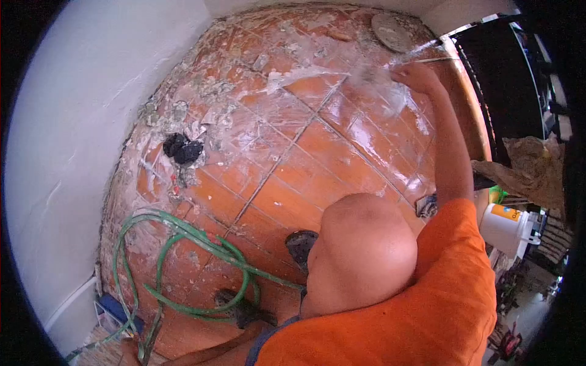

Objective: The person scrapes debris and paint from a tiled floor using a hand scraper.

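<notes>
My right hand (418,78) is stretched out over the wet tiled floor (293,189) at the upper right. Its fingertips are smeared by motion, beside a blurred greyish patch and whitish wet streaks. Whether it holds anything cannot be made out. At the lower left edge, my left hand (129,351) is low, partly cut off by the frame. It is near the green hose (160,268) and a thin dark strip (155,332); its fingers do not show clearly. The hose lies in loose coils. My bare knee (366,256) is bent in the middle.
A black crumpled item (183,149) lies among whitish debris near the white wall (79,116). A round grey disc (392,33) rests at the far corner. On the right stand a white bucket (503,229) and brown crumpled sacking (534,168). A blue box (116,314) sits lower left.
</notes>
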Motion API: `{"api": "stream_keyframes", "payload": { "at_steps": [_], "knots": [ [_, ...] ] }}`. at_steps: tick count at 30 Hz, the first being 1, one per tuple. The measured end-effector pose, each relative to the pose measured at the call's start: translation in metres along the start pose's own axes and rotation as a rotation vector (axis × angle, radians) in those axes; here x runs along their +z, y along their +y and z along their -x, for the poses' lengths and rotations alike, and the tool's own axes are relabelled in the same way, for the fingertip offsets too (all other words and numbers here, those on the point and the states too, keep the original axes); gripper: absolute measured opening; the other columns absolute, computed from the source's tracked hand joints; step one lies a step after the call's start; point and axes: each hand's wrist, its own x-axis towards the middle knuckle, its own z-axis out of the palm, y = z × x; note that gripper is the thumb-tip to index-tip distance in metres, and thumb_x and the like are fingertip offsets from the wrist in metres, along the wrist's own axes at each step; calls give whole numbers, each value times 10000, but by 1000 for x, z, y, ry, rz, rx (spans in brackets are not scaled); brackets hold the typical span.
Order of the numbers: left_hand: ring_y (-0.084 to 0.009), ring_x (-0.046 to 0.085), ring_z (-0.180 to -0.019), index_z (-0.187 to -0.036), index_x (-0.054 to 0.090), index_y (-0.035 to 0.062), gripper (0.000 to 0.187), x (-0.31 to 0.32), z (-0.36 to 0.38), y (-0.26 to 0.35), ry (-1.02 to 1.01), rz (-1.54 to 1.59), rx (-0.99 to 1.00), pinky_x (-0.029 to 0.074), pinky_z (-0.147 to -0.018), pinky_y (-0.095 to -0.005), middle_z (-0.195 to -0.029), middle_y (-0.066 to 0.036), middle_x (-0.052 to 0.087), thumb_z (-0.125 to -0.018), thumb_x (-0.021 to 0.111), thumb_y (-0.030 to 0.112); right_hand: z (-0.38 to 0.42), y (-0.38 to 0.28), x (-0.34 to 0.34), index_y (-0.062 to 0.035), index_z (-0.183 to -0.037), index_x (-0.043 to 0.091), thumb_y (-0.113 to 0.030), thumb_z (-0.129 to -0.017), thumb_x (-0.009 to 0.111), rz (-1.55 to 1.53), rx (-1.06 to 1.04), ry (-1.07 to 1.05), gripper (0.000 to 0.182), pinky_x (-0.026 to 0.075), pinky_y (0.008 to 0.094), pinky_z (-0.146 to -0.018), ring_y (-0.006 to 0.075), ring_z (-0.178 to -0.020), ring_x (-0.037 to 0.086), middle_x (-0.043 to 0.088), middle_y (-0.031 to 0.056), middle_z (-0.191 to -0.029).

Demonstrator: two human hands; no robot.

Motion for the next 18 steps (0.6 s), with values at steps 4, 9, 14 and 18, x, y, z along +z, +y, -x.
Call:
{"api": "stream_keyframes", "payload": {
  "at_steps": [4,9,14,18],
  "knots": [
    [-329,567,-563,-598,603,-28,572,3,-19,-6,9,-10,-61,408,-566,-465,-536,-197,521,-792,634,510,63,160,103,-41,-1048,616,-394,-853,568,-131,70,146,406,462,441,-792,360,-925,618,638,200,-1025],
    [-334,570,-576,-614,605,-28,561,4,-34,19,9,-8,-30,411,-574,-465,-553,-199,527,-790,634,505,131,174,144,-70,-1051,635,-401,-856,553,-311,493,132,393,469,431,-776,300,-888,638,652,193,-967],
    [-338,572,-589,-630,607,-27,551,-16,-31,16,24,-33,-43,415,-582,-464,-571,-201,534,-789,635,499,28,122,73,-3,-851,638,-281,-847,600,-167,389,-221,280,481,377,-718,241,-773,628,661,151,-872],
    [-342,574,-599,-642,608,-27,543,-15,-39,34,29,-17,-26,419,-588,-464,-585,-203,538,-787,636,495,-14,133,67,-45,-924,669,-294,-844,601,-57,-176,-78,270,484,391,-688,258,-720,636,669,157,-845]
  ]
}}
